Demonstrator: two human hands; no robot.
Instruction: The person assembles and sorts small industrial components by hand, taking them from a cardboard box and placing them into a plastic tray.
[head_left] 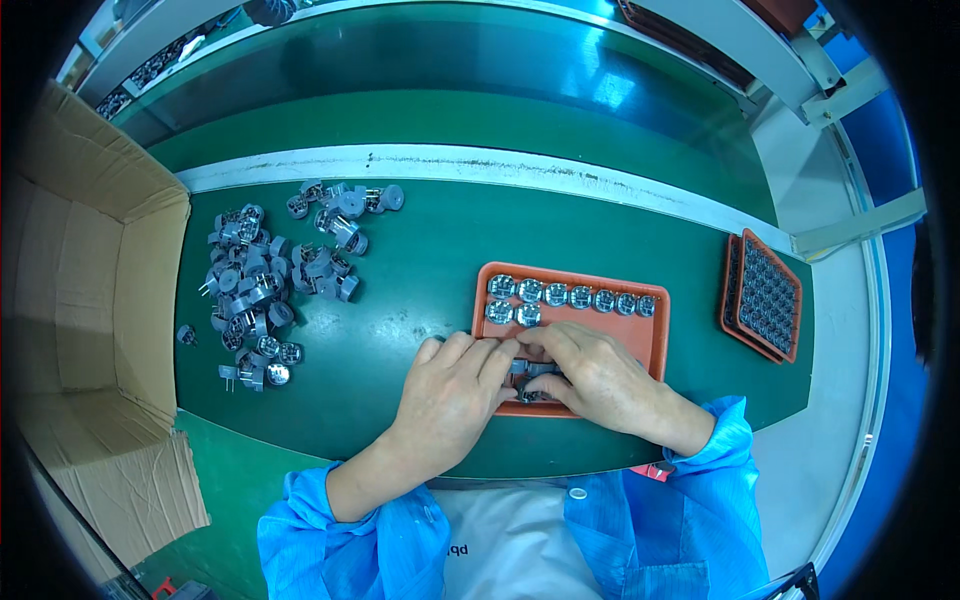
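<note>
An orange tray [650, 335] lies on the green mat in front of me. Small round silver components [570, 296] sit in a row along its far side, with two more [512, 313] starting a second row at the left. My left hand [452, 390] and my right hand [598, 377] meet over the tray's near left part. Their fingers close around several small silver components [530, 375] between them, mostly hidden by the fingers. A loose heap of the same grey components [270, 280] lies on the mat to the left.
An open cardboard box [85, 290] stands at the left edge. Stacked orange trays filled with components [765, 297] rest at the right. A green conveyor belt [450, 90] runs behind a white rail [480, 165]. Blue sleeves cover my forearms.
</note>
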